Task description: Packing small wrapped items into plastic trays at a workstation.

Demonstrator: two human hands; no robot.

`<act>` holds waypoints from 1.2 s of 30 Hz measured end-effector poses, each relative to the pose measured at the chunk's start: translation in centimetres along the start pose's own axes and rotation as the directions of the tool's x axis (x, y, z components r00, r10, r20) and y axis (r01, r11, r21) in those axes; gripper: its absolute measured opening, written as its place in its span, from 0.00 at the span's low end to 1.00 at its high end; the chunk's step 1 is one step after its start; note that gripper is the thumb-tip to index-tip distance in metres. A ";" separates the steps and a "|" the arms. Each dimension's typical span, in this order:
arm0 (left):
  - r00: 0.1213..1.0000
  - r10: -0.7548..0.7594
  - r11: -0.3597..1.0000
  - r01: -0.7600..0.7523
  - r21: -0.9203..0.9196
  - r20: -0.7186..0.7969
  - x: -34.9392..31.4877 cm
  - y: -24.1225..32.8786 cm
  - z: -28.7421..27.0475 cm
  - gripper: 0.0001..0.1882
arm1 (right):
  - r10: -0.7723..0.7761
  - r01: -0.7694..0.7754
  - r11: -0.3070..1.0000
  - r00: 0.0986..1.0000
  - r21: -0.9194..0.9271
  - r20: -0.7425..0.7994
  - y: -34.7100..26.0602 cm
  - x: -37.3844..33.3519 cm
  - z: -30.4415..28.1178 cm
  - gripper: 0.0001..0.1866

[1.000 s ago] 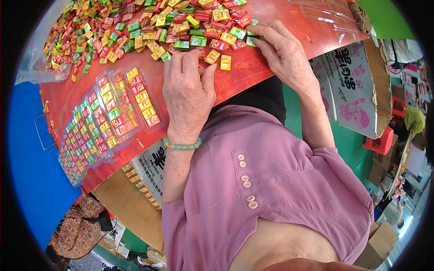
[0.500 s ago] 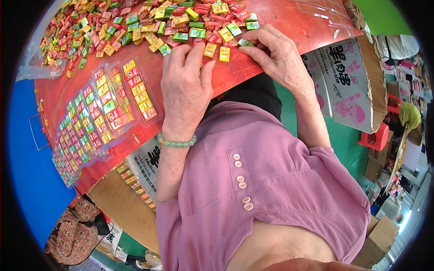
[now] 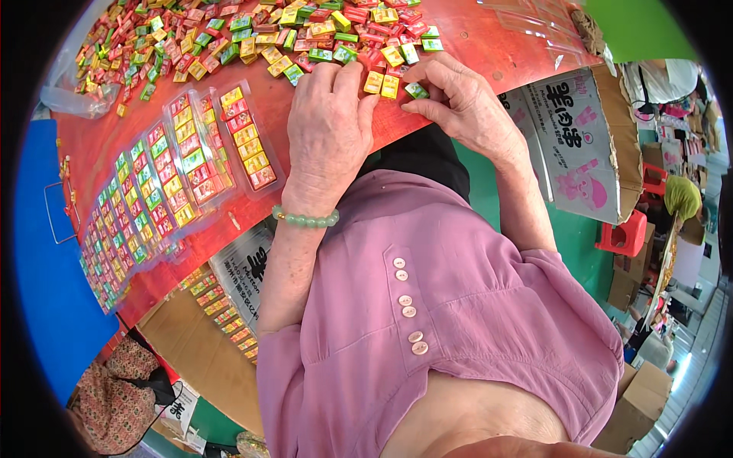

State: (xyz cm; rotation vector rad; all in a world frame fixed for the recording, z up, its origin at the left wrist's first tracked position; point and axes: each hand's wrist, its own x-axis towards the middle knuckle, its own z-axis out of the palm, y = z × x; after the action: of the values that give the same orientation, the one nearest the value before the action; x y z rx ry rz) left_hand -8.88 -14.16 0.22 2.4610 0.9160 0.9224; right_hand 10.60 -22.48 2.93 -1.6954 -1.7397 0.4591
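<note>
A heap of small red, yellow and green boxes (image 3: pixel 263 38) spreads over the far part of the red table. My left hand (image 3: pixel 328 133), with a green bead bracelet (image 3: pixel 305 219) on its wrist, rests at the near edge of the heap. Its fingers reach onto the boxes and its thumb stands apart; nothing shows in its grip. Between the thumb and fingers of my right hand (image 3: pixel 462 99) is a small green box (image 3: pixel 416 90). Two yellow boxes (image 3: pixel 382 84) lie side by side between my hands.
Clear plastic trays (image 3: pixel 252 145) filled with rows of boxes overlap along the table's left side. Empty clear trays (image 3: pixel 527 27) lie at the far right. Open cardboard cartons (image 3: pixel 569 145) stand below the table edge, one holding filled trays. A red stool (image 3: pixel 622 233) is farther right.
My right hand has drawn the green box a little nearer to the table edge. My left hand has shifted right, toward the two yellow boxes. The whole view has tilted slightly.
</note>
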 end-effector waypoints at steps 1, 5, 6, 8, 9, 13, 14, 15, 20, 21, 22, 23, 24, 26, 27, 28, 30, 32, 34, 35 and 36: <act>1.000 0.008 1.000 -0.008 -0.002 -0.016 0.1 0.0 0.0 0.18 | -0.015 0.014 1.000 1.000 -0.027 -0.017 -0.1 0.0 0.2 0.16; 1.000 0.022 1.000 -0.022 0.020 -0.003 0.0 -0.1 -0.1 0.19 | -0.005 0.002 0.998 0.999 -0.059 -0.051 -0.7 0.1 0.9 0.15; 1.000 0.022 1.000 -0.021 0.018 -0.006 0.0 -0.1 0.0 0.19 | 0.001 -0.006 0.997 0.998 -0.080 -0.059 -0.7 0.1 1.1 0.16; 0.999 0.026 1.000 -0.026 0.011 -0.025 0.0 -0.1 0.1 0.18 | 0.005 -0.011 0.995 0.998 -0.103 -0.066 -1.0 0.1 1.3 0.16; 0.999 0.023 1.000 -0.023 0.012 -0.027 0.0 -0.1 0.1 0.18 | 0.009 -0.019 0.993 0.996 -0.119 -0.085 -1.2 0.1 1.5 0.17; 0.999 0.035 0.999 -0.034 0.018 -0.041 0.1 -0.1 0.2 0.17 | 0.019 -0.036 0.985 0.994 -0.168 -0.103 -1.0 0.2 1.6 0.19; 0.999 0.039 0.999 -0.039 0.018 -0.026 0.1 -0.1 0.2 0.17 | 0.018 -0.035 0.986 0.995 -0.165 -0.103 -0.9 0.3 1.7 0.19; 0.999 0.040 0.999 -0.039 0.017 -0.024 0.0 -0.1 0.2 0.17 | -0.007 -0.011 0.984 0.995 -0.178 -0.101 -0.9 0.3 1.7 0.19; 0.999 0.037 0.999 -0.037 -0.010 -0.031 0.0 -0.1 -0.1 0.15 | -0.020 0.003 0.980 0.996 -0.200 -0.082 -1.0 0.2 1.5 0.18; 0.999 0.038 0.999 -0.039 -0.010 -0.029 0.0 -0.1 -0.3 0.15 | -0.020 0.006 0.981 0.997 -0.193 -0.074 -0.9 0.1 1.4 0.18; 0.999 0.040 0.999 -0.039 -0.038 0.007 -0.1 -0.2 -0.4 0.15 | -0.020 0.008 0.983 0.998 -0.186 -0.064 -0.8 0.0 1.4 0.17; 0.998 0.041 0.997 -0.038 -0.065 0.044 -0.2 -0.2 -0.6 0.14 | -0.018 0.005 0.983 0.998 -0.185 -0.065 -0.8 0.0 1.3 0.17; 0.998 0.042 0.997 -0.039 -0.066 0.048 -0.2 -0.2 -0.8 0.14 | -0.009 0.002 0.988 0.999 -0.155 -0.050 -0.7 -0.1 1.1 0.17; 0.996 0.028 0.995 -0.019 -0.098 0.089 -0.4 -0.1 -1.1 0.15 | 0.002 -0.007 0.992 0.999 -0.123 -0.034 -0.7 -0.1 1.0 0.16; 0.995 0.027 0.995 -0.017 -0.099 0.093 -0.5 -0.2 -1.2 0.15 | -0.015 0.012 0.992 1.000 -0.124 -0.022 -0.7 0.0 0.9 0.16; 0.996 0.031 0.995 -0.023 -0.097 0.087 -0.5 -0.2 -1.2 0.15 | -0.032 0.030 0.992 0.999 -0.124 -0.010 -0.7 0.1 0.8 0.16; 0.996 0.034 0.995 -0.026 -0.092 0.085 -0.6 -0.2 -1.2 0.15 | -0.033 0.032 0.993 0.999 -0.114 -0.004 -0.5 0.1 0.6 0.16; 0.997 0.049 0.992 -0.041 -0.118 0.066 -0.6 -0.1 -1.4 0.14 | -0.035 0.035 0.994 0.999 -0.102 -0.002 -0.3 0.1 0.5 0.16; 0.996 0.034 0.991 -0.023 -0.135 0.082 -0.7 -0.1 -1.6 0.14 | -0.039 0.033 0.989 0.998 -0.143 -0.040 -0.2 -0.1 0.5 0.16; 0.996 0.019 0.988 -0.005 -0.152 0.090 -0.8 -0.1 -1.7 0.14 | -0.034 0.028 0.990 0.998 -0.140 -0.044 -0.2 -0.2 0.5 0.16; 0.995 0.024 0.988 -0.009 -0.154 0.095 -0.8 -0.1 -1.8 0.14 | -0.020 0.013 0.990 0.998 -0.143 -0.052 -0.2 -0.1 0.5 0.17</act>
State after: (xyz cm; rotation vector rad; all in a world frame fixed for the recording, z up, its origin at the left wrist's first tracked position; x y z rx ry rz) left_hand -10.67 -14.47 1.12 2.3632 0.7636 0.8388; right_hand 10.13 -22.54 2.63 -1.7742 -1.7829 0.2852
